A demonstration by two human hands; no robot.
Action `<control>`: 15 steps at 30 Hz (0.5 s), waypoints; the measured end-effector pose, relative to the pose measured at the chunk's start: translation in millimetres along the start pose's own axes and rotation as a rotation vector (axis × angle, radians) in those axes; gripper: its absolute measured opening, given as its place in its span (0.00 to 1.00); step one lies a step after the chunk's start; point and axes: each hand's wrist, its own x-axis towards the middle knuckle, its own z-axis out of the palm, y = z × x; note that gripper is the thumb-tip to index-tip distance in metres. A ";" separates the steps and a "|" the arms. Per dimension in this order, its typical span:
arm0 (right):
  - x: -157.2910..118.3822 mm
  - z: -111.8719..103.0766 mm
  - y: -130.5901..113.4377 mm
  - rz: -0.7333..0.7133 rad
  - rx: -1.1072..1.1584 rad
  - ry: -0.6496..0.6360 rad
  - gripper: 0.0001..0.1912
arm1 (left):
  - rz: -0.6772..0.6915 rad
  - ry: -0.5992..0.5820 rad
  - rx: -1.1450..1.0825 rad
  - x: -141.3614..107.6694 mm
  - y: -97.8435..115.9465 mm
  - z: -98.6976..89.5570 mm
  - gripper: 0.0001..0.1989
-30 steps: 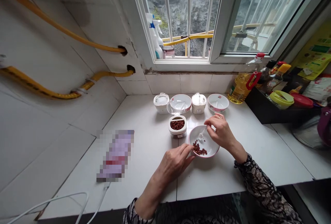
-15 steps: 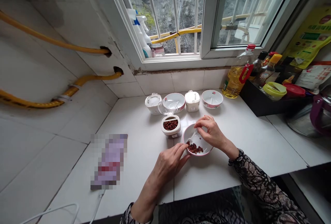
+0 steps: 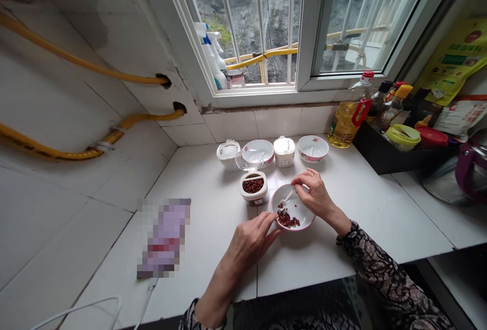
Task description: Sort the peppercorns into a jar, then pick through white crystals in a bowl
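My right hand (image 3: 315, 197) pinches the handle of a small white spoon (image 3: 287, 198). Its scoop, with a few reddish-brown peppercorns on it, is inside a white bowl (image 3: 306, 212) with a pink rim. Loose peppercorns (image 3: 288, 220) lie along the bowl's near left side. Fingers and thumb of my left hand (image 3: 251, 237) grip that bowl at its left edge. Just behind and to the left stands a seasoning jar (image 3: 254, 199), its clear lid raised, with peppercorns inside.
Behind stand a lidded jar (image 3: 228, 159), a flowered bowl (image 3: 258, 153), another jar (image 3: 284, 152) and a second flowered bowl (image 3: 313, 149) with a spoon. An oil bottle (image 3: 344, 122) and a black condiment box (image 3: 375, 150) are right. A blurred purple object (image 3: 165, 238) with a cable lies left.
The spoon has lifted slightly off the pile, now carrying a few peppercorns, and my right hand has shifted a little to the right. My left hand stays on the bowl. The view moved slightly.
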 end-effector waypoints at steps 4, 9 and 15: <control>1.3 0.3 1.2 0.088 0.061 0.003 0.09 | -0.008 0.000 -0.002 0.3 0.6 -0.3 0.11; 4.8 -3.1 4.0 0.267 0.250 0.008 0.08 | -0.002 0.007 0.019 2.1 2.1 -1.5 0.11; 20.3 -4.2 -9.0 0.214 0.312 0.141 0.08 | -0.009 0.011 0.024 4.6 3.3 -2.6 0.11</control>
